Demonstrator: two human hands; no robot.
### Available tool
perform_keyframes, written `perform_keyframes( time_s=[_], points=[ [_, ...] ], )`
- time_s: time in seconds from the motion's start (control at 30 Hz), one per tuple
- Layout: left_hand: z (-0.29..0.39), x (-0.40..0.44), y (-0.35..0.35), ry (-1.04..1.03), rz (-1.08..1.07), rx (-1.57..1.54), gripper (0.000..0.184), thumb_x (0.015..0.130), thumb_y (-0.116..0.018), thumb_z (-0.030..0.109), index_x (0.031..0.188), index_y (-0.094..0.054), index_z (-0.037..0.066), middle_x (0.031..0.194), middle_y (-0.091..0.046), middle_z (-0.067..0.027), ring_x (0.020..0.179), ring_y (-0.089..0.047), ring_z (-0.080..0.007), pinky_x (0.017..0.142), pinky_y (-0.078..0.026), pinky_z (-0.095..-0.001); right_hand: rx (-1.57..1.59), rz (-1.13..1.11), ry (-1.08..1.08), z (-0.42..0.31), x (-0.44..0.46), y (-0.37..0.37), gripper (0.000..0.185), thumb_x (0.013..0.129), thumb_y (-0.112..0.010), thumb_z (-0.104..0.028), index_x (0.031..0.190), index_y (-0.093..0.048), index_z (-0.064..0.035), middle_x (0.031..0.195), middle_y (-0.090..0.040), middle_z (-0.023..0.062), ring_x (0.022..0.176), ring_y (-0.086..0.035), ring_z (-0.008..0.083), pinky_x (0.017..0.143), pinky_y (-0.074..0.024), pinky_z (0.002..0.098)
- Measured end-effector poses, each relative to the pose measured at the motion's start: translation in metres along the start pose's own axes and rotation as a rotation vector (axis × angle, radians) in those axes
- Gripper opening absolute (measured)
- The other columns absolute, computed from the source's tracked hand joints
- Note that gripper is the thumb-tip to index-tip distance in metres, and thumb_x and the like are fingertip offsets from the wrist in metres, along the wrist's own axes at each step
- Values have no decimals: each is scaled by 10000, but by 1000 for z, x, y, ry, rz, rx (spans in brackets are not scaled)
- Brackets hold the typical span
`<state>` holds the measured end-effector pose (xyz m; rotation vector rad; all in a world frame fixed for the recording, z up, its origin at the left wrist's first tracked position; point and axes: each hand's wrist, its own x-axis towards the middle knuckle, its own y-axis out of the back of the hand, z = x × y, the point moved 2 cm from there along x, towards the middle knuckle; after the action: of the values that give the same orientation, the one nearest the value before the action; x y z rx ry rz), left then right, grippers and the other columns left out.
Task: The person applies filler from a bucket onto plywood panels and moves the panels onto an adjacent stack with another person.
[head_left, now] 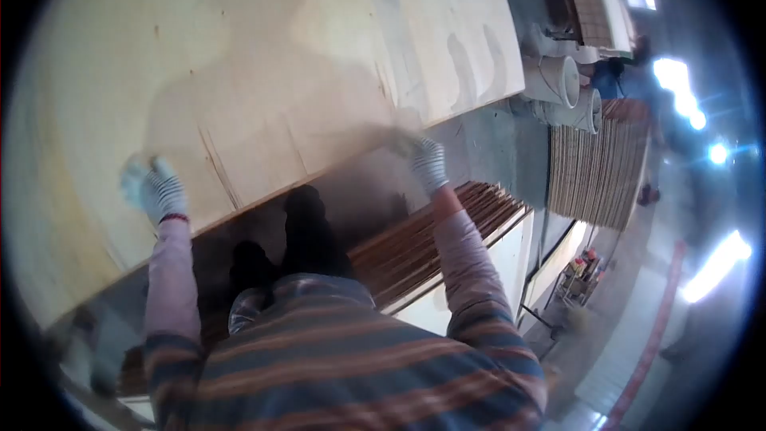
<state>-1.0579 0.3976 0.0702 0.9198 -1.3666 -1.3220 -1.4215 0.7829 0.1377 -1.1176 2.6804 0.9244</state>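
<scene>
A large pale plywood sheet (pixel 263 112) with grain streaks and a few dark cracks spreads out in front of me. My left hand (pixel 155 183), in a striped white knit glove with a red cuff edge, is over the sheet near its close edge. A pale blue patch shows at its fingers; whether it is part of the glove or something held is unclear. My right hand (pixel 424 158), gloved alike, is at the sheet's near edge, farther right. Its fingers are smeared by motion, with a brownish blur beside them that I cannot make out.
Below the sheet's edge lies a stack of thin brown boards (pixel 431 239). White buckets (pixel 554 81) stand beyond the right corner, near a tall stack of sheets (pixel 598 164). A small machine (pixel 582 275) with red parts is on the floor at right.
</scene>
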Motion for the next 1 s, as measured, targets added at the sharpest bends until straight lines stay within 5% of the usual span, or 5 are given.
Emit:
perform_keyframes(
  time_s=[0.2,0.37,0.47,0.7,1.0],
  points=[
    [184,33,23,1,-32,159,546,888,-490,429,1351,-406,151,1386,-355,-182,1272,-331,-376,1027,-256,-529,1060,151,-105,-107,135,-3,193,922,-562,-184,923,-653,-13,871,-627,20,812,-571,101,747,-462,246],
    [207,45,28,-41,22,45,470,844,-586,331,1256,-449,151,1263,-423,-145,1133,-413,-338,908,-334,-504,-475,255,216,-82,396,46,230,895,-586,-249,901,-714,-57,740,-666,4,642,-582,107,581,-478,300],
    [213,47,17,-108,108,56,463,825,-580,336,1221,-453,134,1222,-431,-138,1094,-419,-333,858,-347,-483,-191,-209,203,-97,434,35,214,869,-608,-140,1049,-691,-59,939,-709,84,825,-673,193,734,-523,348],
    [210,47,25,-24,-10,98,490,829,-518,417,1207,-452,113,1232,-421,-159,1149,-391,-358,911,-326,-498,-157,-248,414,-28,159,44,267,897,-535,-81,1137,-646,-38,1127,-662,107,1052,-627,221,947,-458,297],
    [153,29,15,-397,74,-247,502,781,-532,356,1206,-503,90,1293,-450,-184,1239,-369,-371,976,-296,-547,-436,325,366,-138,-93,-285,300,811,-621,-87,1109,-651,-74,1030,-668,138,924,-649,314,816,-520,357]
  ],
)
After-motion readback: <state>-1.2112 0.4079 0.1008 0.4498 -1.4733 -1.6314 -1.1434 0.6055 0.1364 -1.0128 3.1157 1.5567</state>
